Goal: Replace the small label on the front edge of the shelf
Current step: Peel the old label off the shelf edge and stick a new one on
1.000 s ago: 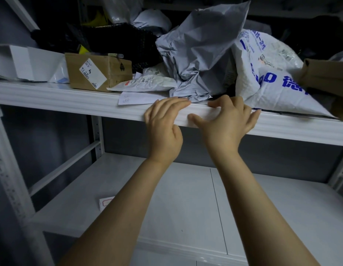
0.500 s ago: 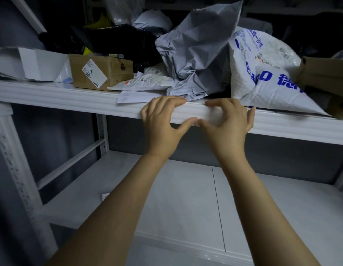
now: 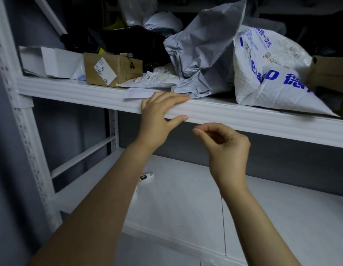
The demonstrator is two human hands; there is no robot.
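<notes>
The white front edge of the upper shelf [image 3: 262, 121] runs across the view, and I can make out no label on it. My left hand [image 3: 159, 114] rests on that edge, fingers laid flat over the top and thumb stretched along the underside. My right hand [image 3: 224, 144] hangs just below the edge and clear of it, fingers curled and thumb tip close to the forefinger; nothing shows between them. A small white piece with a dark tag reading "031" [image 3: 146, 177] lies on the lower shelf [image 3: 186, 204] behind my left forearm.
The upper shelf is crowded: a white box [image 3: 49, 61], a cardboard box [image 3: 113, 71], a paper slip [image 3: 137, 93] over the edge, a crumpled grey mailer [image 3: 203, 50] and a white bag with blue print [image 3: 272, 73]. A perforated upright post [image 3: 23, 131] stands at the left.
My right hand has come off the shelf edge and dropped below it with its fingers curled. My left hand stays on the edge. The view has shifted so the shelf sits further right.
</notes>
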